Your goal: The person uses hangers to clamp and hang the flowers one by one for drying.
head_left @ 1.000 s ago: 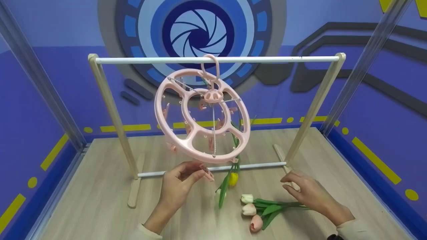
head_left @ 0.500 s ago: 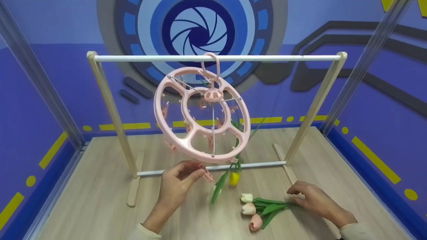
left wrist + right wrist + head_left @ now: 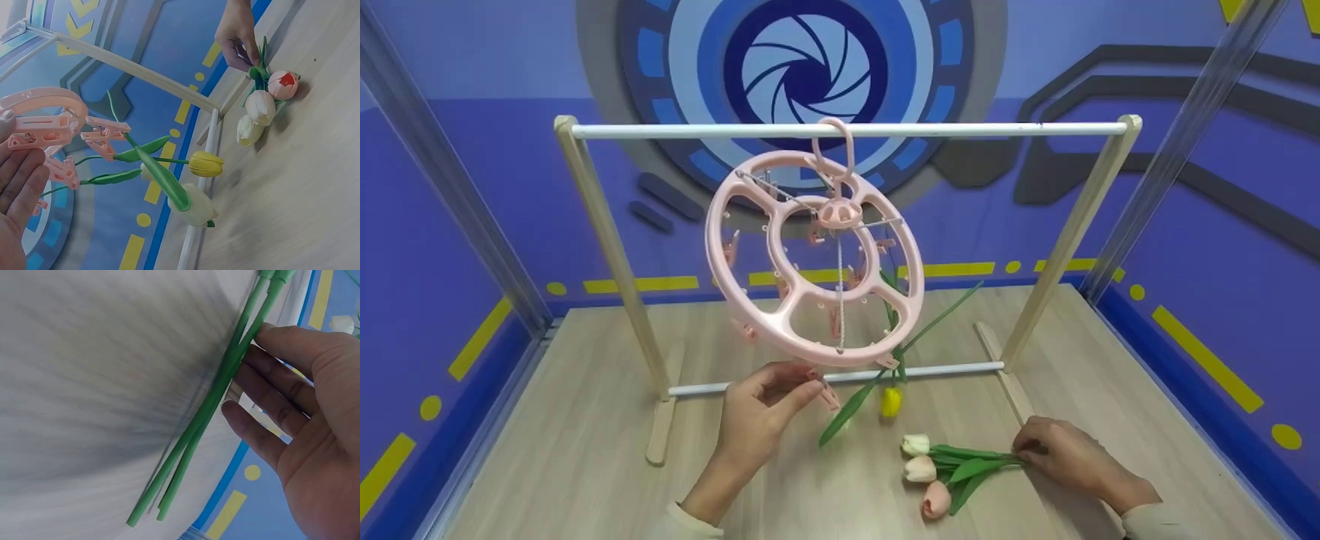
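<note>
From the white top rail hangs a round pink clip hanger (image 3: 787, 330), tilted toward me. My left hand (image 3: 754, 416) pinches one of its pink clips (image 3: 42, 132) at the lower rim, between thumb and fingers. A yellow tulip (image 3: 206, 163) and a white tulip (image 3: 194, 205) hang head down beside that clip, their stems up at other clips. On the table lie several loose tulips (image 3: 919, 470), white and pink, heads toward the middle. My right hand (image 3: 1069, 459) pinches their green stems (image 3: 216, 391) near the table surface; the stem ends stick out past its fingers.
The drying rack has wooden legs (image 3: 1054, 255), a top rail (image 3: 975, 130) and a low white crossbar (image 3: 949, 370) behind the tulips. Its right foot (image 3: 1005, 386) lies close to my right hand. Blue patterned panels (image 3: 495, 225) enclose the table on three sides.
My right hand has come down onto the loose tulips' stems and now pinches them. The hanging tulips have swung, the long leaf tipping left. My left hand stays at the clip.
</note>
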Available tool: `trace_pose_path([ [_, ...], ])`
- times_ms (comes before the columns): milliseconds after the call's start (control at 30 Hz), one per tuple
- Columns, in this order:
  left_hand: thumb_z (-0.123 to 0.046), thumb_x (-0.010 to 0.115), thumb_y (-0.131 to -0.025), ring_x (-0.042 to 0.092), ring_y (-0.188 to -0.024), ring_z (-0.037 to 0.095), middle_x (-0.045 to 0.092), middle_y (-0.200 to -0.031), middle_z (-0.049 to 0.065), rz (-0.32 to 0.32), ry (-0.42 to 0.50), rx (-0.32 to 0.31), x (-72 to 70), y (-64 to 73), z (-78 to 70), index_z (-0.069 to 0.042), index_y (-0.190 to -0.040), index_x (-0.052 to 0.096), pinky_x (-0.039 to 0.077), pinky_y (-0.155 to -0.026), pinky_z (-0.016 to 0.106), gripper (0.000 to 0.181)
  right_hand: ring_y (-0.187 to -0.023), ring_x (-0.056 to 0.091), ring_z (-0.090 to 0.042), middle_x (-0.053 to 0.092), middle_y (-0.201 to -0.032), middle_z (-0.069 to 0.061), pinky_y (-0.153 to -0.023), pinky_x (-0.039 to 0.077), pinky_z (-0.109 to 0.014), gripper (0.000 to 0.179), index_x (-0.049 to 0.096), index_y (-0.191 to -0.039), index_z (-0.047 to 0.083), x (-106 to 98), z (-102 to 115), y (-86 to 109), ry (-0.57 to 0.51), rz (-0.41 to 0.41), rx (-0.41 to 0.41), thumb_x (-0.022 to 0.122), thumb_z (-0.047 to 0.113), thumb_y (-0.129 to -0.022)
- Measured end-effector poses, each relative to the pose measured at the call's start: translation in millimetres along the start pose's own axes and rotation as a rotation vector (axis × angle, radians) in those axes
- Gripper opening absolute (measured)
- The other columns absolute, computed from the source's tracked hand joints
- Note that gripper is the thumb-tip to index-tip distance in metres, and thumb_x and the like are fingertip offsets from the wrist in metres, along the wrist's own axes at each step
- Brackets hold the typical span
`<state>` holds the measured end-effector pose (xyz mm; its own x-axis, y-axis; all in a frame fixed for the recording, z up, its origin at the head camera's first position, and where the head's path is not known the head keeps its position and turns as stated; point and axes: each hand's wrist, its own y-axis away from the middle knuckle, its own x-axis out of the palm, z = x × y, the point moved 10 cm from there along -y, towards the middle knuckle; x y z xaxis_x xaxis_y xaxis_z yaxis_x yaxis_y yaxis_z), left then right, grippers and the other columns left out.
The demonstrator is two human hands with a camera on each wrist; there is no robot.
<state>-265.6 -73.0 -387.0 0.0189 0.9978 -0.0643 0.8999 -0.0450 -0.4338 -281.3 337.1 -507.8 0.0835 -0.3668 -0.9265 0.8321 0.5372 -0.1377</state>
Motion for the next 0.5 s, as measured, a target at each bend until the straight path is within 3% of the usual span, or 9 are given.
trace_pose_path([
  [300,-0.016,0.085,-0.093,0.074,-0.095,0.021,0.079,-0.104,0.001,-0.004,-0.043,-0.021,-1.2,0.9,-0.5,-0.004,-0.112,0.078,0.062,-0.088,0.031,0.024,-0.084,0.066,-0.009,0.068,-0.091,0.009,-0.071,0.059,-0.037,0.017,0.078,-0.091,0.019,-1.4,0.0,-0.3,0.006,-0.021,-0.032,0.084,0.004,-0.089],
  [500,-0.013,0.086,-0.092,0.075,-0.094,0.022,0.079,-0.104,0.002,-0.005,-0.025,-0.009,-1.8,0.9,-1.0,0.002,-0.112,0.077,0.063,-0.085,0.031,0.027,-0.084,0.063,-0.005,0.066,-0.089,0.011,-0.072,0.058,-0.034,0.015,0.073,-0.092,0.020,-3.4,-6.6,0.2,-0.038,-0.031,0.044,0.082,0.007,-0.090],
])
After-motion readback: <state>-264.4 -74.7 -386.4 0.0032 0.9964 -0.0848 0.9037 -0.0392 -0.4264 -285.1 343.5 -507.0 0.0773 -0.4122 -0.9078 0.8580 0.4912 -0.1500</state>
